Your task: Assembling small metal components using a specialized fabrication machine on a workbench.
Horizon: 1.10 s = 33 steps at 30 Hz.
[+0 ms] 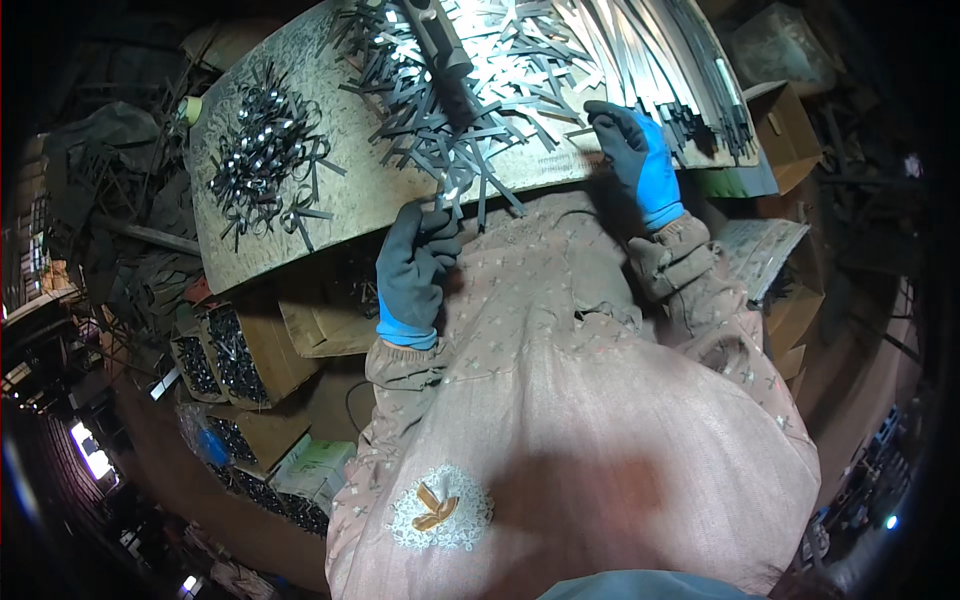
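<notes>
Both my hands wear dark grey gloves with blue cuffs. My left hand is at the table's near edge, its fingers closed together; whatever they hold is too small to make out. Just beyond its fingertips, a shiny bent metal piece lies by the loose strips. My right hand hovers over the table's right part with curled fingers, and what is in them is hidden. Between and beyond the hands spreads a pile of short flat metal strips. A dark metal bar-shaped tool stands over that pile.
On the pale worktable, curled dark strips form a heap at the left. Long strips lie bundled at the far right. Cardboard boxes with dark pieces stand below left; another carton stands right.
</notes>
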Each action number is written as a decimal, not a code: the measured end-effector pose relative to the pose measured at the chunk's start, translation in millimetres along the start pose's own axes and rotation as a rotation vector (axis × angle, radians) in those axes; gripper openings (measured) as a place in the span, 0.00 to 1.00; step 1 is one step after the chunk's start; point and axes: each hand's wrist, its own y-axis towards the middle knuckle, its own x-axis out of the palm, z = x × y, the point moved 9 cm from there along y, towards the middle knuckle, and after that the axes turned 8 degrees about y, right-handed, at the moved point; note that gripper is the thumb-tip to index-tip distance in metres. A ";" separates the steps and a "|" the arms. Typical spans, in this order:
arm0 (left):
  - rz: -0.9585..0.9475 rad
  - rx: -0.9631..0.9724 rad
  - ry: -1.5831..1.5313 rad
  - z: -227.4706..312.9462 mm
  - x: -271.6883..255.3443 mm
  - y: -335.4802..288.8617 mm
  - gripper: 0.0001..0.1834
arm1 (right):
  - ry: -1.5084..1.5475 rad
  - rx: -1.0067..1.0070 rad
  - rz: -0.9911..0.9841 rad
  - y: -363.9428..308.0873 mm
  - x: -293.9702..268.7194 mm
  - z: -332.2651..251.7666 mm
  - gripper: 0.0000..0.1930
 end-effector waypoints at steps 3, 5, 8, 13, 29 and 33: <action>-0.035 0.044 0.105 16.8 17.4 13.7 0.34 | -0.304 -0.264 0.046 2.8 -5.2 -2.6 0.15; -0.161 0.025 0.176 24.5 30.5 31.8 0.25 | -0.033 -0.136 0.076 2.8 4.2 12.3 0.18; -0.198 0.128 0.312 45.7 44.2 42.3 0.29 | -0.042 0.000 0.045 -1.7 7.1 26.3 0.30; -0.294 0.066 0.103 43.1 60.7 55.5 0.28 | -0.298 -0.137 -0.052 -6.7 19.5 2.7 0.37; -0.252 0.144 0.190 54.1 59.9 53.7 0.24 | 0.020 -0.140 -0.055 -2.1 11.2 17.1 0.24; -0.237 0.187 0.260 61.6 63.2 50.8 0.21 | 0.079 0.046 -0.036 -8.2 7.8 39.8 0.19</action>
